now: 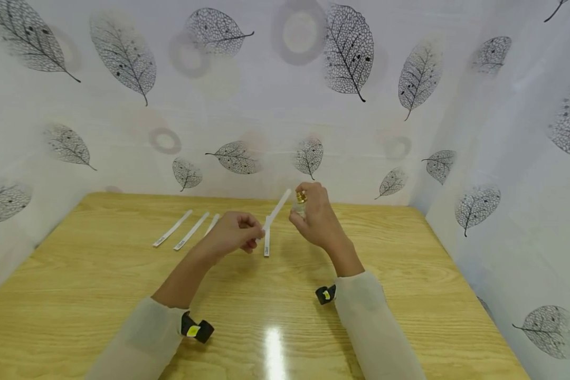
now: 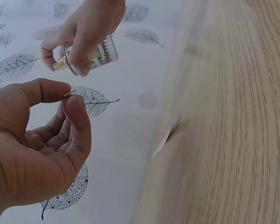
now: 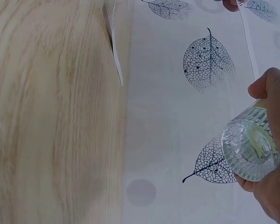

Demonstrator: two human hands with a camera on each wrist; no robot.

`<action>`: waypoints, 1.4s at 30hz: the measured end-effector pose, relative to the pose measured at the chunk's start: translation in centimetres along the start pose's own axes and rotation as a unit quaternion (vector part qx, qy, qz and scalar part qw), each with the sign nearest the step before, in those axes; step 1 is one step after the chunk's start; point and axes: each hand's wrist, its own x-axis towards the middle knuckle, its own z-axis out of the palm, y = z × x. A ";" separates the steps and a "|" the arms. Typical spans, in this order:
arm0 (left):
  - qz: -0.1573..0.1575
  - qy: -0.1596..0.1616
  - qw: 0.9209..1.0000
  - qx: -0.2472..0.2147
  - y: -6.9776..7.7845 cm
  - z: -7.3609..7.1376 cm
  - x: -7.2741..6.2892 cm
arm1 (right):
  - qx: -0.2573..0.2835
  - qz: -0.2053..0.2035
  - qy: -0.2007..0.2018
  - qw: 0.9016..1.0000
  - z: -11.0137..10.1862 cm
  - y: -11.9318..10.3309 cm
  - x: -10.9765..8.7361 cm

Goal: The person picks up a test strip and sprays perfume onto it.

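My left hand [image 1: 230, 232] pinches a narrow white paper strip [image 1: 281, 203] between thumb and forefinger, its free end slanting up and away to the right. In the right wrist view that strip [image 3: 248, 39] stretches down towards the bottle. A clear ribbed glass perfume bottle [image 3: 246, 148] with a gold spray top [image 1: 301, 197] is gripped by my right hand [image 1: 319, 217], the forefinger over the top. The spray top sits close beside the strip's free end, and the bottle [image 2: 109, 50] is held above the table. Below the held strip, another paper strip [image 1: 267, 245] lies on the wood.
Left of my hands, several more white strips [image 1: 172, 228] lie slanted on the wooden table [image 1: 247, 316], one partly hidden by the left hand. A pale cloth [image 1: 261, 105] printed with leaves hangs behind the table and along its sides.
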 end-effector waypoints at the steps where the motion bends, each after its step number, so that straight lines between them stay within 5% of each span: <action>1: 0.001 -0.001 1.000 0.000 0.0 0.0 0.0 | 0.000 0.002 0.000 1.000 0.0 0.0 0.0; 42: -0.006 -0.006 1.000 -0.001 0.1 0.4 -0.1 | 0.006 0.028 0.007 1.000 -0.2 -0.1 0.0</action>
